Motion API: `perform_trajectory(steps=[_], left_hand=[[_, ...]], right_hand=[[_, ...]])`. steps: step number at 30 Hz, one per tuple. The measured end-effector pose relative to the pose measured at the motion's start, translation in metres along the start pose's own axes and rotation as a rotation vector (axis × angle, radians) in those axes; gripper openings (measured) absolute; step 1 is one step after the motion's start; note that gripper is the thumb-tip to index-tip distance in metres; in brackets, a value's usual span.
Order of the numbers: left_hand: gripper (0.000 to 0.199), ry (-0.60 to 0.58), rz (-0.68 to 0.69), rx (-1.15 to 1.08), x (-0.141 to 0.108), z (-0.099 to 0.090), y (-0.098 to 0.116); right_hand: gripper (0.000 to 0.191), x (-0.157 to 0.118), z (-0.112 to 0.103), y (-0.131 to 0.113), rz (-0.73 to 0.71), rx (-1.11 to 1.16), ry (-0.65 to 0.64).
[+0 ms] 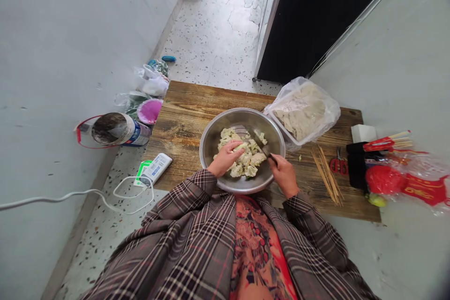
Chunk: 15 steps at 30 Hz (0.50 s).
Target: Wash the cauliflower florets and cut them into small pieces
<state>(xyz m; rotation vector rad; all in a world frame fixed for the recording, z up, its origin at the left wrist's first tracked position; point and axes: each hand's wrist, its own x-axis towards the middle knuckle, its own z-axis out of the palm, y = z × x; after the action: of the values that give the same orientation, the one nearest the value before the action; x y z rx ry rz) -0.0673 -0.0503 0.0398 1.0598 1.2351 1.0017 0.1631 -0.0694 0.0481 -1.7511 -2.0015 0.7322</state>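
Observation:
A steel bowl point(205, 136) stands on the wooden table in front of me, with several pale cauliflower florets point(250, 169) in it. My left hand point(225, 157) reaches over the bowl's left side, its fingers closed around a piece of cauliflower on top of the heap. Over the right rim, my right hand point(284, 176) is closed on the dark handle of a knife point(266, 151). The blade points into the bowl, its far part hard to make out among the florets.
Right of the bowl sits a plastic-wrapped white tub point(304, 110). Thin wooden skewers point(326, 176) and red-handled scissors point(338, 165) lie farther right, beside bagged items. A power bank point(155, 168) with a white cable lies at the table's left edge. A bucket point(119, 130) stands left of the table.

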Motion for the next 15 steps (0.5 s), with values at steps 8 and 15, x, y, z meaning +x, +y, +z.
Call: perform_trajectory(steps=[8, 15], left_hand=[[0.034, -0.252, -0.319, -0.649, 0.003, -0.007, 0.0], [0.032, -0.306, -0.415, -0.658, 0.005, -0.002, 0.002]], right_hand=[[0.038, 0.013, 0.0, -0.024, 0.438, 0.776, 0.167], [0.038, 0.031, -0.015, -0.046, 0.222, 0.542, 0.178]])
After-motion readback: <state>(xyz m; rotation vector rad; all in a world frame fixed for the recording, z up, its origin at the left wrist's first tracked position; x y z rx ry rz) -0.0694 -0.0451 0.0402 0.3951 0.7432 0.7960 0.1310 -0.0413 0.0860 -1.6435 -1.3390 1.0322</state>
